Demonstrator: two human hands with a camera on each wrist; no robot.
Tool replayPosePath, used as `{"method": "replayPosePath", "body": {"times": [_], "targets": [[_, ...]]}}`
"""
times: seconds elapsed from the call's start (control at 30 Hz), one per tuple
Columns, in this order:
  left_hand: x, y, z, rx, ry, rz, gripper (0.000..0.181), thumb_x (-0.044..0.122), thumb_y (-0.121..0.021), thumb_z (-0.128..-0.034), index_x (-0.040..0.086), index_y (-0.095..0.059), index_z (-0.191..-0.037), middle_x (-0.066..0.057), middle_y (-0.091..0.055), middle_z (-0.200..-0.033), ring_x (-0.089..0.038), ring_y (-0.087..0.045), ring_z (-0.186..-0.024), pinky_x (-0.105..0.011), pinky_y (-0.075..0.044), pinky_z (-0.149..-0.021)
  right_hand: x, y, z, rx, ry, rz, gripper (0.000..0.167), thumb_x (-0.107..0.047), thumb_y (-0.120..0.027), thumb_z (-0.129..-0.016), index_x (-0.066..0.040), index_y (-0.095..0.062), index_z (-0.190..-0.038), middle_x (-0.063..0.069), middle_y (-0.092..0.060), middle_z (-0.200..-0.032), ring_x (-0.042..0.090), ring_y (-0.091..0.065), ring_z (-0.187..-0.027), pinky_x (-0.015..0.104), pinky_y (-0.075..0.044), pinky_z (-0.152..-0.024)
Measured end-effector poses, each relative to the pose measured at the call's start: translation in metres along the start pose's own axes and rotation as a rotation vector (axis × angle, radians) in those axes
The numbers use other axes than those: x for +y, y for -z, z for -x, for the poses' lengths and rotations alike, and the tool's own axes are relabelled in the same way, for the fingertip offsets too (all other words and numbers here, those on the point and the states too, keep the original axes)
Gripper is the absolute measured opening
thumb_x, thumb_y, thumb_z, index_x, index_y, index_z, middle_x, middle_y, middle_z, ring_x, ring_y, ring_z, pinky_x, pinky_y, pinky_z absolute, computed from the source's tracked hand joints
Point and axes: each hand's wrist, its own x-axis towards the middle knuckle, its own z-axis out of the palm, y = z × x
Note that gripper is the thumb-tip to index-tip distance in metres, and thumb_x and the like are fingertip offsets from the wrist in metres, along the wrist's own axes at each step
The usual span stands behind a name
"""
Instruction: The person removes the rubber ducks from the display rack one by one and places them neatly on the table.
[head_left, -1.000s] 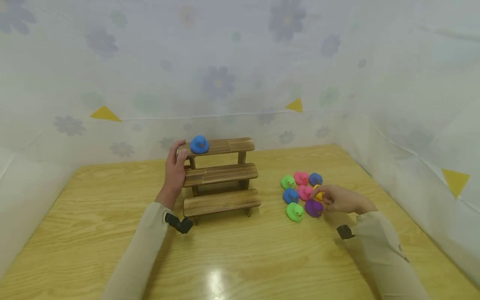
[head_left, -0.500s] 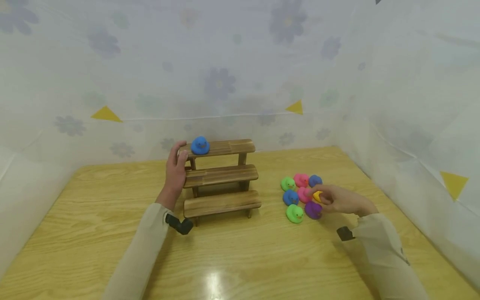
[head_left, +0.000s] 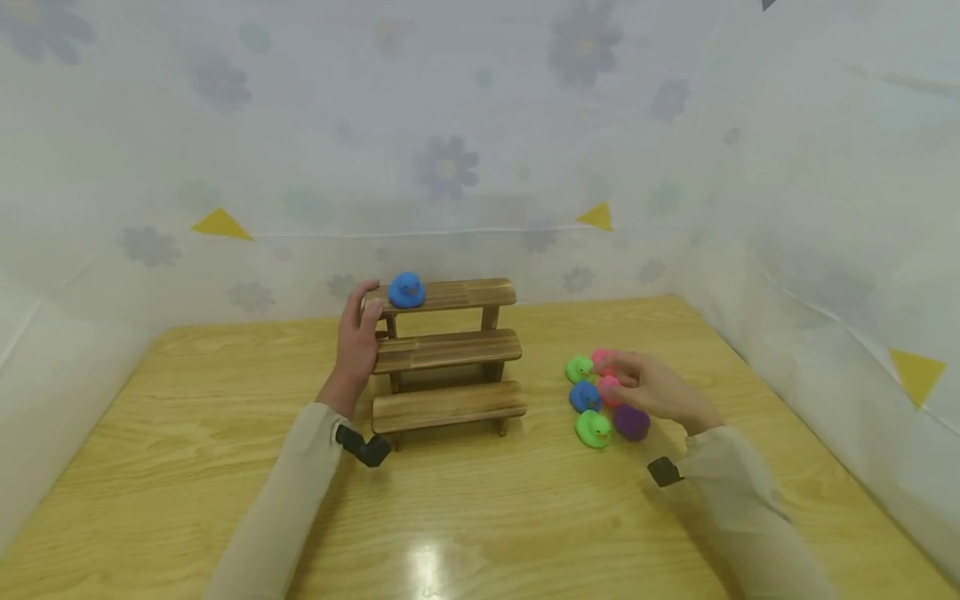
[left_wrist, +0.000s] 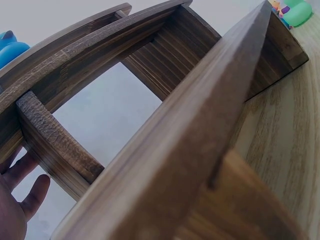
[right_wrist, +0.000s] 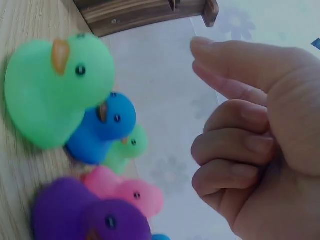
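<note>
My left hand grips the left end of the top tier of a three-tier wooden display stand. The thumb lies in front and a finger reaches over the end. A blue toy duck sits on that tier beside the hand. Over the far right part of a duck cluster hovers my right hand, thumb and index finger extended and apart, the other fingers loosely bent. Nothing shows between them in the right wrist view. Two pink ducks are partly covered by its fingertips. The yellow duck and another blue one are hidden in the head view.
Beside the pink ducks stand two green ducks, a blue duck and a purple duck. They are on the wooden table, right of the stand. Flowered curtain walls enclose the back and sides.
My right hand has shifted left and slightly up from the yellow duck, which is now out of sight. The left hand keeps its hold on the stand. The head view has turned slightly.
</note>
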Motion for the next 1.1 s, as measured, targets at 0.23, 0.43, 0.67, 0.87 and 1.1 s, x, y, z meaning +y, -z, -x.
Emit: {"method": "replayPosePath", "body": {"times": [0.23, 0.43, 0.67, 0.87, 1.1], "targets": [[0.01, -0.003, 0.006, -0.012, 0.033, -0.002, 0.045, 0.018, -0.035, -0.1024, 0.0, -0.036, -0.144, -0.021, -0.022, -0.156, -0.039, -0.031, -0.137, -0.053, -0.025, -0.112, -0.015, -0.015, -0.016, 0.111, 0.055, -0.096, 0.02, -0.006, -0.067, -0.089, -0.006, -0.061, -0.107, -0.006, -0.024, -0.059, 0.007, -0.02, -0.047, 0.025, -0.031, -0.045], [0.011, -0.005, 0.006, -0.005, 0.028, 0.001, 0.045, 0.017, -0.035, -0.1024, 0.0, -0.036, -0.143, -0.02, -0.025, -0.155, -0.039, -0.035, -0.134, -0.052, -0.025, -0.111, -0.03, -0.028, -0.033, 0.141, 0.069, -0.148, 0.019, -0.007, -0.067, -0.089, -0.008, -0.061, -0.107, -0.006, -0.023, -0.058, 0.009, -0.018, -0.045, 0.025, -0.034, -0.048], [0.012, -0.009, 0.006, -0.019, 0.031, 0.005, 0.043, 0.017, -0.036, -0.1032, 0.001, -0.037, -0.143, -0.021, -0.024, -0.156, -0.041, -0.037, -0.131, -0.055, -0.031, -0.106, -0.048, -0.036, -0.051, 0.166, 0.115, -0.151, 0.024, -0.01, -0.068, -0.089, -0.011, -0.06, -0.111, -0.004, -0.023, -0.058, 0.014, -0.02, -0.046, 0.028, -0.035, -0.057], [0.011, -0.009, 0.006, -0.019, 0.013, -0.004, 0.043, 0.017, -0.035, -0.1034, 0.0, -0.037, -0.143, -0.022, -0.025, -0.155, -0.039, -0.033, -0.136, -0.052, -0.025, -0.112, -0.068, -0.039, -0.075, 0.171, 0.188, -0.141, 0.029, -0.004, -0.068, -0.087, -0.007, -0.059, -0.115, -0.008, -0.023, -0.056, 0.013, -0.021, -0.045, 0.028, -0.038, -0.062], [0.011, -0.008, 0.005, -0.022, 0.013, 0.002, 0.043, 0.016, -0.035, -0.1035, 0.0, -0.037, -0.143, -0.02, -0.025, -0.155, -0.038, -0.034, -0.135, -0.051, -0.023, -0.114, -0.096, -0.041, -0.107, 0.161, 0.256, -0.084, 0.028, -0.019, -0.07, -0.089, -0.011, -0.06, -0.114, -0.005, -0.024, -0.056, 0.011, -0.02, -0.047, 0.031, -0.042, -0.074]]}}
